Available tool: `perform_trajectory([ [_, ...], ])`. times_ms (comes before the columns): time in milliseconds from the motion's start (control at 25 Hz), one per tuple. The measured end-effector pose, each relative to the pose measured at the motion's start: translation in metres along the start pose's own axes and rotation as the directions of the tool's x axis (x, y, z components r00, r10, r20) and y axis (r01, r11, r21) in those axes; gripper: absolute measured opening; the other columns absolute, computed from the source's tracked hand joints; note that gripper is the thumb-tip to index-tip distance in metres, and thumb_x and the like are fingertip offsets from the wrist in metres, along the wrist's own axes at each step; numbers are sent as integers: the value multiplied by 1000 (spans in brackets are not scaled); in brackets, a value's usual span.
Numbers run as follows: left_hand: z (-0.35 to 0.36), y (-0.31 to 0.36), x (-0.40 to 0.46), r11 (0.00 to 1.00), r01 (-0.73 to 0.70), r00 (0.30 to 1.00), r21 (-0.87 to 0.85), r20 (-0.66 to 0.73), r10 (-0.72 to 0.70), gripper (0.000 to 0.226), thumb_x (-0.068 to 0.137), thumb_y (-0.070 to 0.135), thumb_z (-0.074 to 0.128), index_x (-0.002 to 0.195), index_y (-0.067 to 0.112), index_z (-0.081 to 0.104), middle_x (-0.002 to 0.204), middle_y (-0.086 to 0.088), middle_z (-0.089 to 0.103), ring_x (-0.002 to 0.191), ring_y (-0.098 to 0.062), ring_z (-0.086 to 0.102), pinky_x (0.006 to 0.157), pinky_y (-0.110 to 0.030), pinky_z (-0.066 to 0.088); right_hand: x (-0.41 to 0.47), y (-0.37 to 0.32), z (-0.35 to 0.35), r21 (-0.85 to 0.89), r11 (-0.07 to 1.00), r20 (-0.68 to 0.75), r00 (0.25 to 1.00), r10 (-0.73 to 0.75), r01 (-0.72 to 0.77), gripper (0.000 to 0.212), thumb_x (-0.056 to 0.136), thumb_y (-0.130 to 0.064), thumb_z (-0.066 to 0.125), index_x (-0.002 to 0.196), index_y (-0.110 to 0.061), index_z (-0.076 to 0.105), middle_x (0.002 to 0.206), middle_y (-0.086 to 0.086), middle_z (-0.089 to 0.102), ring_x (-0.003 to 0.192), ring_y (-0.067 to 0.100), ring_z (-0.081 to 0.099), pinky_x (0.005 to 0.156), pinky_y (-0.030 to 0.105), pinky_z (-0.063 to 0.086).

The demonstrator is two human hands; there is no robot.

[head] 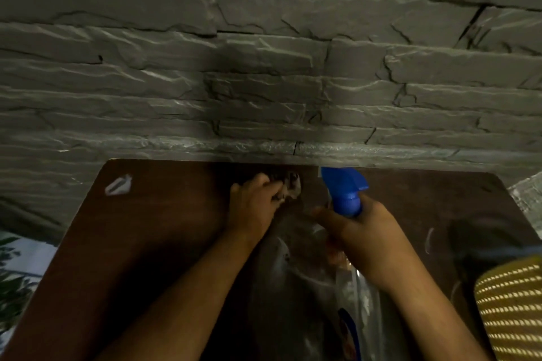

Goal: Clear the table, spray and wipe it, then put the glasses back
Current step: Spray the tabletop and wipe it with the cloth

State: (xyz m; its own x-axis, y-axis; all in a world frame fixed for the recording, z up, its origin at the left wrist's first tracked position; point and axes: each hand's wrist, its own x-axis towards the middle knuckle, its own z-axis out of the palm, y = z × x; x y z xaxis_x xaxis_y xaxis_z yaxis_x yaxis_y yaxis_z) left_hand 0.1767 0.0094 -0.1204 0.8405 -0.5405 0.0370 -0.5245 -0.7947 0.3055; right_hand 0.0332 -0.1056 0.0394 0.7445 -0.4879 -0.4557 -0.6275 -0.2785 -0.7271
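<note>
A dark brown table (152, 243) stands against a grey stone wall. My left hand (255, 208) is closed on a crumpled dark-and-white cloth (289, 187) near the table's far edge. My right hand (363, 243) grips a spray bottle by its neck; its blue trigger head (343, 187) points toward the wall, and the clear body (366, 311) hangs below my wrist. No glasses are in view.
A small white clip-like object (118, 184) lies at the table's far left. A yellow patterned woven item (513, 308) sits at the right edge. Leaves of a plant (11, 281) show left of the table. The stone wall (264, 67) rises directly behind.
</note>
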Motion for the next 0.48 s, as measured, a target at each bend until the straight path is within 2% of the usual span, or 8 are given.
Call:
perform_trajectory([
  [80, -9, -33, -58, 986, -164, 986, 17, -37, 164, 33, 85, 42, 46, 111, 36, 66, 105, 8, 60, 84, -16, 64, 72, -34, 40, -5, -2, -1, -6, 1000, 1, 1000, 1, -1, 21, 84, -44, 66, 91, -26, 59, 77, 5, 70, 62, 15, 64, 60, 31, 53],
  [120, -15, -56, -66, 984, -177, 976, 27, -123, 179, 35, 82, 42, 45, 107, 36, 68, 101, 7, 62, 79, -17, 65, 68, -33, 40, -6, -3, -1, -5, 1000, 4, 1000, 2, -2, 21, 83, -44, 66, 90, -26, 59, 77, 5, 70, 64, 16, 65, 63, 32, 54],
  [200, -29, -83, -41, 998, 38, 992, 46, -119, -32, 31, 88, 38, 48, 112, 36, 66, 107, 5, 61, 85, -18, 63, 71, -35, 38, -9, -1, -1, 8, 1000, 8, 1000, 8, -8, 21, 83, -45, 67, 90, -28, 59, 77, 5, 70, 64, 17, 65, 65, 33, 55],
  [240, -33, -81, -17, 981, 190, 977, 32, -101, -186, 29, 92, 38, 50, 117, 36, 63, 113, 4, 58, 92, -19, 61, 76, -36, 36, -10, 1, -1, 4, 1000, 5, 1000, 5, -5, 21, 83, -45, 67, 90, -28, 59, 76, 5, 70, 62, 16, 64, 64, 33, 55],
  [280, -30, -71, 5, 963, 271, 960, 4, -77, -270, 29, 93, 39, 50, 120, 36, 61, 117, 3, 56, 97, -21, 59, 79, -36, 33, -12, 3, 0, -9, 1000, 2, 1000, -2, 2, 21, 83, -44, 67, 89, -27, 59, 73, 4, 70, 58, 15, 63, 61, 32, 54],
  [320, -23, -50, 21, 970, 244, 969, -2, -36, -244, 30, 93, 40, 51, 121, 36, 61, 119, 2, 54, 100, -23, 57, 80, -36, 31, -15, 6, 0, -18, 1000, 0, 1000, -10, 10, 19, 83, -42, 68, 87, -25, 59, 70, 5, 69, 55, 14, 63, 59, 33, 53],
  [400, -3, 4, 20, 1000, 9, 1000, -24, 23, -8, 30, 91, 40, 54, 119, 35, 62, 116, 3, 55, 98, -22, 58, 79, -35, 30, -24, 13, 1, -9, 1000, 8, 1000, -4, 4, 16, 84, -37, 69, 85, -24, 59, 65, 7, 68, 54, 18, 64, 62, 40, 58],
  [480, 5, 13, -4, 983, -184, 981, -22, 60, 185, 33, 89, 39, 57, 122, 37, 61, 116, 5, 56, 98, -20, 59, 79, -35, 30, -39, 19, 1, 7, 999, 58, 997, 44, -44, 14, 84, -34, 70, 87, -25, 59, 61, 7, 68, 53, 19, 66, 67, 43, 60],
])
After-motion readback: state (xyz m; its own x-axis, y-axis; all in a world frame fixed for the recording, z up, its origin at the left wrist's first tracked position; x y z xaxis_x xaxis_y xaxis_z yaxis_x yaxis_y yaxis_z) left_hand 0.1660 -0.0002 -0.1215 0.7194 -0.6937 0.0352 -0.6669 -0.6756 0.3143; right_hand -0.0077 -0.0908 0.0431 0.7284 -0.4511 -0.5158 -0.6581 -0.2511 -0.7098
